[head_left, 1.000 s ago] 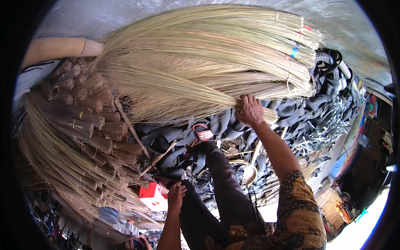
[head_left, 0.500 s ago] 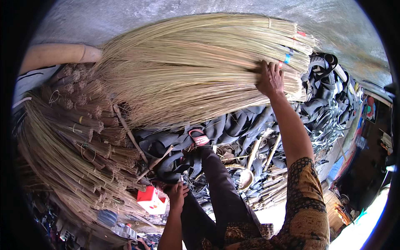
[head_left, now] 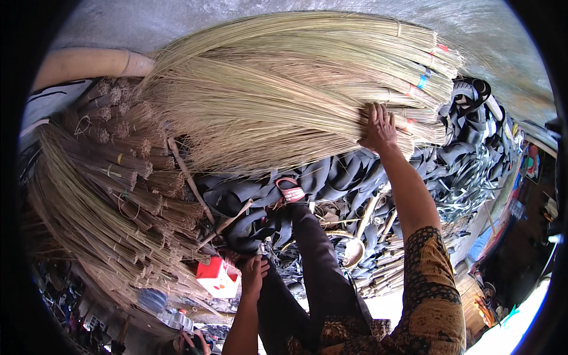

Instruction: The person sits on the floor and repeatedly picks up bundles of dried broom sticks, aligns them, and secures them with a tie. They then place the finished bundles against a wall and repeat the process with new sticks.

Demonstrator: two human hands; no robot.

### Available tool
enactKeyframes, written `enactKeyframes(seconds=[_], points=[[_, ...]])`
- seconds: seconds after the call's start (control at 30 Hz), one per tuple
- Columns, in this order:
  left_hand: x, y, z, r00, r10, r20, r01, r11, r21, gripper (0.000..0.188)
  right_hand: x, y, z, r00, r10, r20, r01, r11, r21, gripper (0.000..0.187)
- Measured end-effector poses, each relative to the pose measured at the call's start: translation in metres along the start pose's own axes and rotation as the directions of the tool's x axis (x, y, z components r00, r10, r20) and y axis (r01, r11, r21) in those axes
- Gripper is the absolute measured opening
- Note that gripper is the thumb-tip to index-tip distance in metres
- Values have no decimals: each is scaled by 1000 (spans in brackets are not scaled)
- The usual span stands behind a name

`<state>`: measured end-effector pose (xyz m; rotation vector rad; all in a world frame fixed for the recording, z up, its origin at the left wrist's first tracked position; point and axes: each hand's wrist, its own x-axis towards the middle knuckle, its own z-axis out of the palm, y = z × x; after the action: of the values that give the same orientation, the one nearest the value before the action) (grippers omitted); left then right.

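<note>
A large heap of long, pale straw-like stalks [head_left: 266, 77] lies across the top of the view, tied in bundles near their cut right ends. My right hand [head_left: 380, 130] is over the near side of the heap, its fingers spread across a bundle of stalks [head_left: 331, 115] and its thumb on the near side. That bundle slants across the others, its end just right of my hand. My left hand [head_left: 253, 277] is low by my left knee, fingers curled, beside a red and white box [head_left: 218, 277]. What those fingers hold, if anything, is hidden.
Black rubber-like strips [head_left: 319, 174] are piled under and beside the stalks. More tied bundles [head_left: 127, 207] of darker stalks fill the left. A bamboo pole [head_left: 94, 66] juts in at upper left, and a grey wall [head_left: 236, 23] stands behind. A round-ended scoop-like thing [head_left: 354, 253] lies near my legs.
The bundle under my right hand has shifted toward me and now slants across the heap. My right hand has moved slightly nearer. My left hand stays by the knee. The view has shifted slightly.
</note>
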<state>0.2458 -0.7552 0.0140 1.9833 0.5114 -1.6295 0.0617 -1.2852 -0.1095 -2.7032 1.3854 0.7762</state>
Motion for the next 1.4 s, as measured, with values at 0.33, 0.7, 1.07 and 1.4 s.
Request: enactKeyframes(seconds=[0.33, 0.7, 1.07, 1.4], points=[[4, -16, 8, 999, 11, 42, -9, 998, -55, 62, -3, -17, 24, 998, 23, -62, -12, 985, 172, 85], [11, 15, 23, 993, 56, 103, -38, 985, -169, 66, -33, -28, -4, 996, -32, 78, 18, 983, 184, 63], [23, -28, 26, 990, 67, 127, -43, 982, -183, 70, -36, -103, 61, 976, 219, 20, -218, 959, 183, 114], [40, -63, 2, 997, 40, 72, -28, 986, -166, 66, -42, -112, 90, 937, 121, -327, -63, 981, 184, 79]])
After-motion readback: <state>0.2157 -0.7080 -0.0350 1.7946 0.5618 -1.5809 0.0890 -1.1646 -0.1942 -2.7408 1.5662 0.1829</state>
